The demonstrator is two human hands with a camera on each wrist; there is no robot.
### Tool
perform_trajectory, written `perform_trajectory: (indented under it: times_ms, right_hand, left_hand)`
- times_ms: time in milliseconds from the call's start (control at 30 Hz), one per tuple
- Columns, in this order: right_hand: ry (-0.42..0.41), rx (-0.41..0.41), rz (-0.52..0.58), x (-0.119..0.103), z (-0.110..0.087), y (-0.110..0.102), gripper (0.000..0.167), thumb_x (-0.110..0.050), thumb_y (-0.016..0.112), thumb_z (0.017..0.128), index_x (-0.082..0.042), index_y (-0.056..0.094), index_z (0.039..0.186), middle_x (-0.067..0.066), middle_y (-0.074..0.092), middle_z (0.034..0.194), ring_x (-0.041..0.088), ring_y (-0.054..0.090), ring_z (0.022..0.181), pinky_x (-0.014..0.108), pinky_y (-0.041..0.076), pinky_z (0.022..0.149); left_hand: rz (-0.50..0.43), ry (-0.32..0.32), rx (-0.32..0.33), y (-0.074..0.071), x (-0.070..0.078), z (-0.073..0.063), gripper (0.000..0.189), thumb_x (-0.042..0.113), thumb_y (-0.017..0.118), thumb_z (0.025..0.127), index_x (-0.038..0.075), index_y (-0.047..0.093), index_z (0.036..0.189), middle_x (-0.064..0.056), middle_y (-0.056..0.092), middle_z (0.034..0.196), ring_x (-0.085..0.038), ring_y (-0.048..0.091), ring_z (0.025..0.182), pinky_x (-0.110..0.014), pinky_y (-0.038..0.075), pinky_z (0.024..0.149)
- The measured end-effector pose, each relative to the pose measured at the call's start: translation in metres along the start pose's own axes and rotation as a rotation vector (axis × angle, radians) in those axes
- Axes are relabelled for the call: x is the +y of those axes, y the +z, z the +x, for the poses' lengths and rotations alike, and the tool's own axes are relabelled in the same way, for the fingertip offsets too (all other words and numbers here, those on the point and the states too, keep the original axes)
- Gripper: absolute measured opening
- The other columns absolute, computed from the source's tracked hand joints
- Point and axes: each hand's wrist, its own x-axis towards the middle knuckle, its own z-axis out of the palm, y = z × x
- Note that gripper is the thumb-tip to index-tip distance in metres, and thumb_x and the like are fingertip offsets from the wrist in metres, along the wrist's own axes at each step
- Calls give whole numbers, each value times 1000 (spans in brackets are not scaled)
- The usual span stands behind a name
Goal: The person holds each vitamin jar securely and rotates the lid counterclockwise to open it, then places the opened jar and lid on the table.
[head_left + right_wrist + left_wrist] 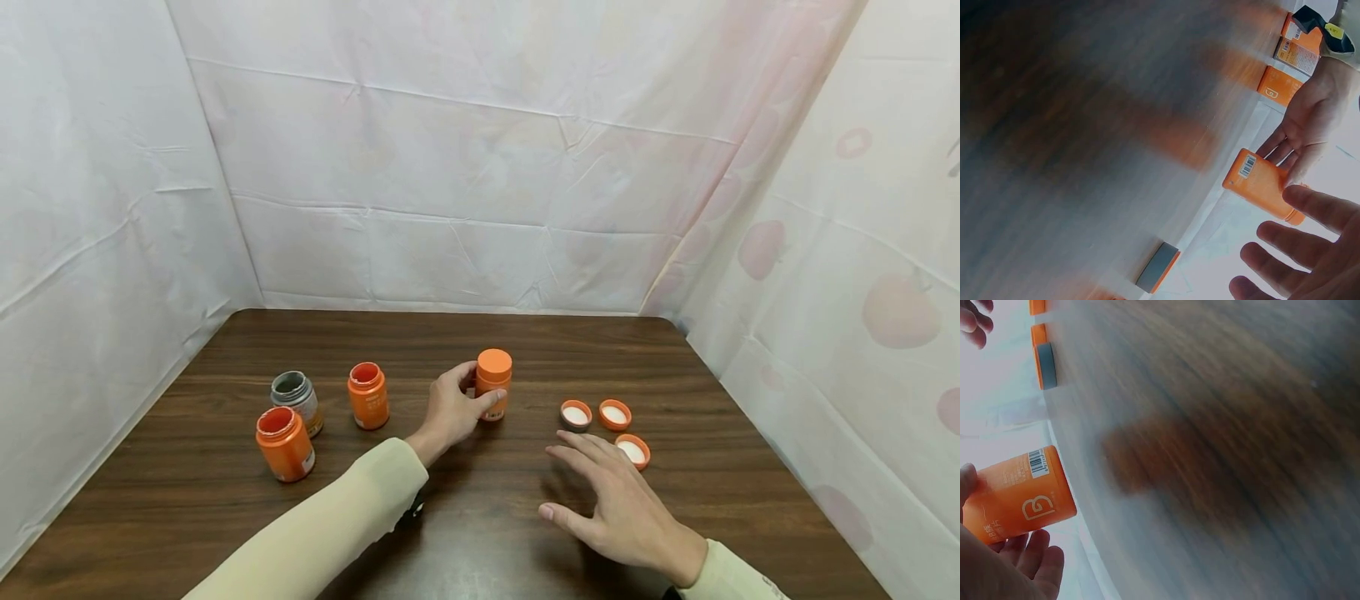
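My left hand (452, 410) grips an orange bottle (492, 383) around its body, thumb on the near side and fingers behind. The bottle is upright with its orange cap on. In both wrist views its base (1065, 481) appears raised a little off the table. My right hand (618, 508) hovers over the table with fingers spread and holds nothing. Just beyond its fingertips lie a grey-sided cap (576, 415) and two orange caps, one farther (615, 414) and one nearer (633, 451), white linings up. The nearer one is partly behind the fingers.
On the left stand uncapped bottles: an orange one (368, 398), a grey one (300, 398) and another orange one (287, 450) in front of it. The dark wooden table (450, 533) ends at white hanging sheets (465, 167) behind and at both sides.
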Motion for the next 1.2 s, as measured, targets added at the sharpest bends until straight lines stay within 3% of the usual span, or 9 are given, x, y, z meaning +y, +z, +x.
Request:
perform_trajectory:
  times_ms: [467, 800, 1200]
  right_hand:
    - [7, 4, -1, 2, -2, 1, 60, -61, 74, 87, -28, 64, 136, -7, 53, 148, 22, 51, 133, 53, 42, 102]
    - [2, 3, -2, 2, -1, 3, 61, -62, 73, 87, -27, 64, 136, -7, 53, 149, 22, 51, 132, 52, 42, 101]
    - [-5, 7, 3, 3, 0, 4, 60, -61, 74, 87, -28, 64, 136, -7, 53, 148, 21, 52, 132, 51, 43, 100]
  left_hand:
    - [-35, 32, -35, -7, 6, -16, 53, 26, 81, 91, 11, 60, 136, -4, 68, 122, -21, 64, 112, -44, 53, 97]
    - [-34, 91, 14, -11, 5, -25, 50, 22, 84, 89, 11, 61, 132, -6, 69, 119, -22, 66, 110, -46, 53, 97]
    - [-16, 105, 36, -19, 4, -36, 49, 21, 85, 87, 13, 61, 128, -2, 67, 118, -19, 66, 109, -40, 54, 95]
